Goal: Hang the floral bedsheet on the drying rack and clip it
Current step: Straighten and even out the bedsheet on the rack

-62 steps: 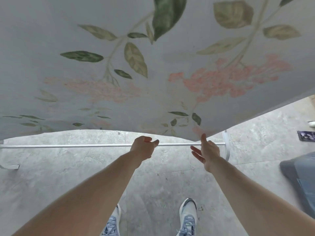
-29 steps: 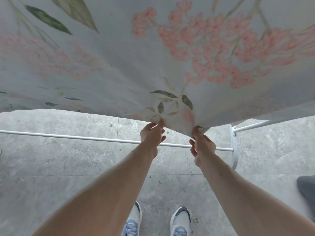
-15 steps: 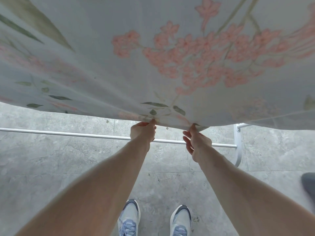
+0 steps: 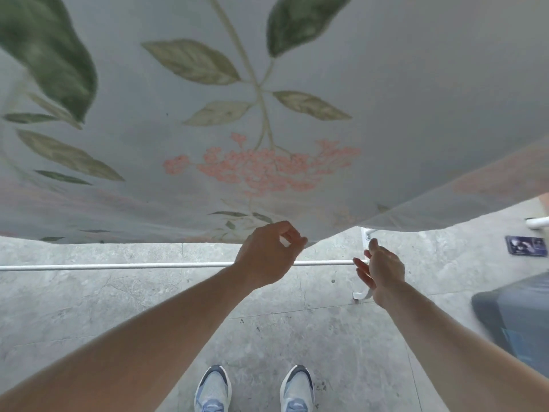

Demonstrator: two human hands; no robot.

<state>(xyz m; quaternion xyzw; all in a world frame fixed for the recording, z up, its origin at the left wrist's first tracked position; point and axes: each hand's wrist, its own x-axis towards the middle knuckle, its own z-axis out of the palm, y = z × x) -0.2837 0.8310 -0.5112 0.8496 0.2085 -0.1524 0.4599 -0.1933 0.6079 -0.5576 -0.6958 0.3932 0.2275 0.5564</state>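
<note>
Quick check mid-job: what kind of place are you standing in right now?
Likely a home laundry or balcony drying area, though I can't tell if it's indoors. A floral bedsheet hangs over a white drying rack, and the floor is grey stone-look tile.

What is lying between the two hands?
In the head view, only a short stretch of thin white rack bar over grey stone floor separates left hand from right hand.
</note>
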